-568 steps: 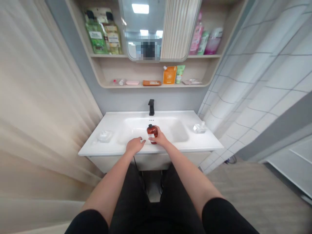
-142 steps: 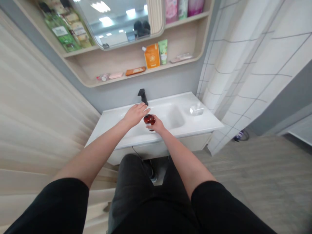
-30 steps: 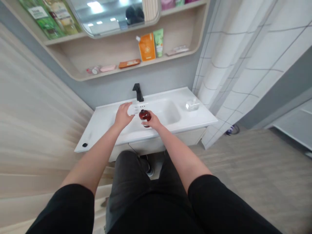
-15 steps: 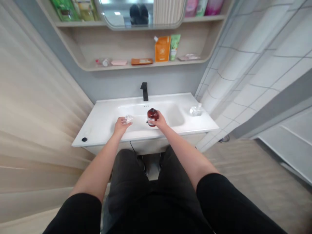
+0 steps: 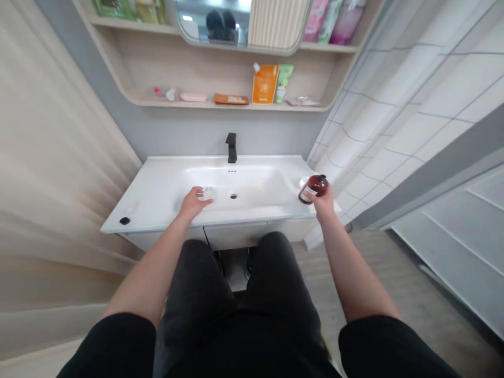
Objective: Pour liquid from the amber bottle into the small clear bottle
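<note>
My right hand (image 5: 324,202) grips a reddish-brown bottle (image 5: 314,189) with a dark top and a white label. The bottle leans to the right above the right end of the counter. It partly hides a clear item (image 5: 303,181) standing behind it. Over the left part of the basin, my left hand (image 5: 193,203) has its fingers curled round a small see-through object (image 5: 208,193). That object blends into the white basin, and its kind cannot be made out.
A white washbasin counter (image 5: 153,194) spans the front, with a black faucet (image 5: 231,148) at its back and a dark drain hole (image 5: 233,196). A black round piece (image 5: 125,220) lies front left. Above, the shelf (image 5: 189,105) holds an orange pouch (image 5: 265,84) and a green tube (image 5: 283,83).
My right hand has carried the brown bottle from above the basin's middle to the counter's right end, tilting it. My left hand stays over the basin with the clear object. The view has shifted slightly.
</note>
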`<action>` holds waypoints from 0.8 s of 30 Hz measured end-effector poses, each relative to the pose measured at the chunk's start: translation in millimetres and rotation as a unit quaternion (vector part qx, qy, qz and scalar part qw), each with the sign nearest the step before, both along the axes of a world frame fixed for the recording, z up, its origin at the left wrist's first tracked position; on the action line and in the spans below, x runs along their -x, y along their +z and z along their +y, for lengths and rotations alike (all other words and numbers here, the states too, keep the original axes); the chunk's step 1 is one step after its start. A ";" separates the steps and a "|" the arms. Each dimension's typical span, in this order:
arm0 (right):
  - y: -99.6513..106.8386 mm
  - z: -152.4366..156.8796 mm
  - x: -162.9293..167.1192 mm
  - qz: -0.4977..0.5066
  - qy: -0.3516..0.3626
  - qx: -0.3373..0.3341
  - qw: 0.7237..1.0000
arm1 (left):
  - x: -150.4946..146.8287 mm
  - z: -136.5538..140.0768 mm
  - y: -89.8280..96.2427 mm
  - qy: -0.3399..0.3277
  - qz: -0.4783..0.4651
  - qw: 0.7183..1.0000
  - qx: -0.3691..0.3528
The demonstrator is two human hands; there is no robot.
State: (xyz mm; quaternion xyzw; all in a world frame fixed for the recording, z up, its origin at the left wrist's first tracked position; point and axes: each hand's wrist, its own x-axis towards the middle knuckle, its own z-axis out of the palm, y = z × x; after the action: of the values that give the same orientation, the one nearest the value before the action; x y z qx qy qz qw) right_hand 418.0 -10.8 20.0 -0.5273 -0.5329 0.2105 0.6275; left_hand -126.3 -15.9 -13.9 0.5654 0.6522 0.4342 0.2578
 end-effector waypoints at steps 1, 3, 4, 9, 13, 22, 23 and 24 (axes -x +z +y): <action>-2.1 -1.3 -15.3 -0.001 -0.027 0.006 1.000 | 0.2 0.4 -0.9 0.002 -0.002 1.000 -0.001; -6.6 -3.3 -37.9 -0.003 -0.076 0.023 0.997 | 0.6 0.5 -1.5 0.009 -0.009 1.000 -0.001; -9.1 -3.9 -45.3 -0.007 -0.092 0.029 0.995 | 0.6 0.2 -1.1 0.012 -0.011 1.000 0.002; -20.9 -0.7 -59.1 -0.040 -0.107 0.021 0.993 | -0.7 -3.9 5.1 0.016 -0.005 1.000 0.017; -23.5 3.4 -65.4 -0.061 -0.121 0.052 0.989 | -0.5 -5.4 5.5 0.014 -0.005 1.000 0.008; 0.0 -35.4 -1.6 -0.168 -0.242 -0.075 0.953 | 3.1 0.9 -3.5 -0.013 0.005 1.000 -0.024; 1.8 -34.2 22.0 -0.202 -0.160 -0.062 0.964 | 3.6 2.1 -5.3 -0.021 0.011 0.999 -0.036; 2.7 -30.8 48.0 -0.236 -0.057 -0.037 0.969 | 4.1 3.2 -7.1 -0.029 0.017 0.998 -0.047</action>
State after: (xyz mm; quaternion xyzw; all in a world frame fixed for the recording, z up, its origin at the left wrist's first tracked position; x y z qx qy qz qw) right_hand 370.0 -41.6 22.7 -0.5681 -0.6424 0.0246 0.5139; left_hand -130.4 -12.7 -20.9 0.6029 0.6188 0.4468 0.2322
